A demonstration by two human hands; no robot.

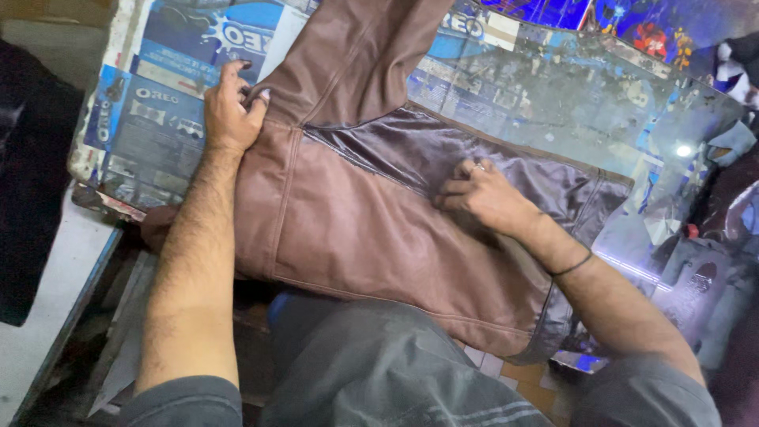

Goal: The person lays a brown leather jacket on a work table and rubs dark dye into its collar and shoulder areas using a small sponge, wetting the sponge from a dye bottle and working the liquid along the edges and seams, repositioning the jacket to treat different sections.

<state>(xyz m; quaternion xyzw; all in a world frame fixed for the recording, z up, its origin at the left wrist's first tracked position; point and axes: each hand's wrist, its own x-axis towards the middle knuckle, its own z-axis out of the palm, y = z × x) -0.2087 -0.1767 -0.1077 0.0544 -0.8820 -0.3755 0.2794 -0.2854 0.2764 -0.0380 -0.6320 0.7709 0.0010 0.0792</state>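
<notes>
Brown leather jacket (348,229), shiny lining.

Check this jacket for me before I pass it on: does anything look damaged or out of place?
No tear or stain shows. The brown jacket lies flat on the table, its near edge overhanging. The left hand grips its seam; the right hand presses the shiny lining.

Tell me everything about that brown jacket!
The brown leather-looking jacket lies spread flat on a glass-topped table, one sleeve stretching away to the far edge. Its glossy dark lining shows where it is folded open. The left hand pinches it near the armpit seam; the right hand presses on the lining.
</notes>
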